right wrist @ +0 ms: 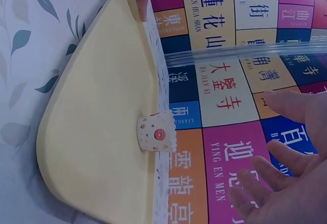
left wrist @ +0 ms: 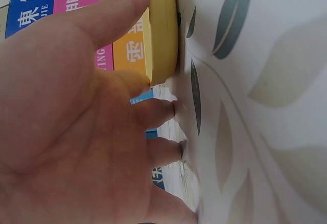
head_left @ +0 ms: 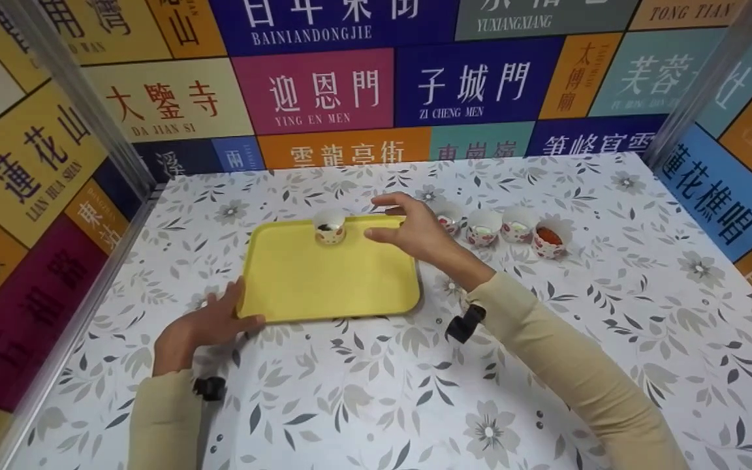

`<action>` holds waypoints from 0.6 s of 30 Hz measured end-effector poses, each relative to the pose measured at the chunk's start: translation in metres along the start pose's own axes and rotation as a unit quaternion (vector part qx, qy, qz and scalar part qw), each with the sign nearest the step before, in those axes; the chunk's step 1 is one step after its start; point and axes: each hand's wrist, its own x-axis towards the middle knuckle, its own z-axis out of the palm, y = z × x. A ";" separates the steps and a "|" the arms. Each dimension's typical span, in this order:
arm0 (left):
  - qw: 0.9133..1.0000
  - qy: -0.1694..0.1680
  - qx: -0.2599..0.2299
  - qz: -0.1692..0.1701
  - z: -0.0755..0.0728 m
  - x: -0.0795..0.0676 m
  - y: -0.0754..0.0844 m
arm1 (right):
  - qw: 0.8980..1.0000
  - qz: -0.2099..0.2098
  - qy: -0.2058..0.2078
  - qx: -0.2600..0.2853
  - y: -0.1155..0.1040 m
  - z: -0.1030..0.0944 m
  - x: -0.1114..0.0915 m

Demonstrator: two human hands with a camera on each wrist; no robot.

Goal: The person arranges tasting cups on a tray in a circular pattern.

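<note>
A yellow tray (head_left: 330,281) lies on the table, and my left hand (head_left: 209,323) holds its near left corner between thumb and forefinger. The other left fingers touch the tablecloth in the left wrist view. One patterned paper cup (head_left: 329,235) with dark contents stands on the tray near its far edge. My right hand (head_left: 418,232) hovers over the tray's far right part, to the right of that cup. Its thumb and fingers are spread apart and hold nothing. The right wrist view shows the cup (right wrist: 156,132) upright, apart from this hand.
Right of the tray stand several similar cups in a row, one of them with orange-red contents (head_left: 549,240); the right hand partly covers the leftmost cup (head_left: 448,220). Panels with printed signs (head_left: 314,88) border the flowered tablecloth (head_left: 350,405) at the back and sides.
</note>
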 end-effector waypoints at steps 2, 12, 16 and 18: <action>1.000 0.001 0.001 0.005 0.000 -0.001 0.000 | 1.000 -0.014 -0.002 0.001 0.002 -0.005 -0.007; 1.000 0.004 0.003 -0.006 0.001 -0.001 0.001 | 0.996 -0.093 -0.011 -0.012 0.022 -0.035 -0.034; 1.000 0.004 0.000 -0.003 0.001 -0.001 0.000 | 0.995 -0.101 -0.015 -0.007 0.031 -0.045 -0.043; 1.000 0.002 -0.001 -0.002 0.001 0.000 0.000 | 0.994 -0.103 -0.016 -0.008 0.037 -0.050 -0.047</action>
